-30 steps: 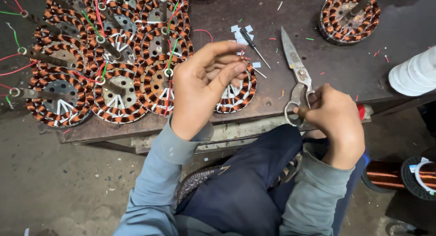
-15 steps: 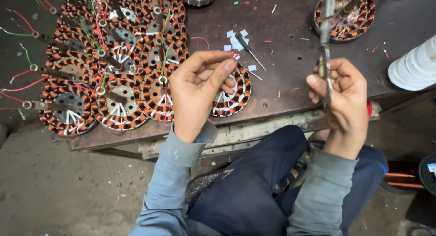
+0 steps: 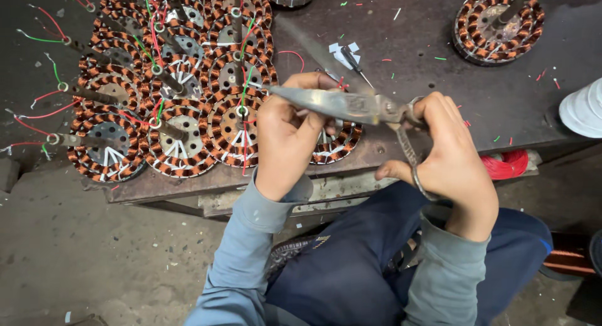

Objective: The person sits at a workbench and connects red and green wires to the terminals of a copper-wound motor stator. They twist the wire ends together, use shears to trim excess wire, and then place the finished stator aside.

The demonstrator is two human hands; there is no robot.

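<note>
My right hand (image 3: 453,163) grips the handles of a large pair of metal scissors (image 3: 351,105); their blades are spread and point left, towards my left hand. My left hand (image 3: 287,135) is closed over a copper-wound stator (image 3: 335,143) at the front edge of the dark metal table (image 3: 407,63), pinching something small near a red wire; I cannot make out what it pinches. One blade tip reaches just above the left hand's fingers.
Several copper-wound stators (image 3: 175,100) with red and green wires crowd the table's left half. One more stator (image 3: 498,22) sits at the back right, a white object (image 3: 583,110) at the right edge. Small white paper pieces (image 3: 345,53) and a thin tool lie mid-table. A red wire coil (image 3: 505,164) hangs under the edge.
My right hand picked the scissors up off the table, raised them upright, then swung them level with blades pointing left at my left hand. The left hand stayed on the stator.
</note>
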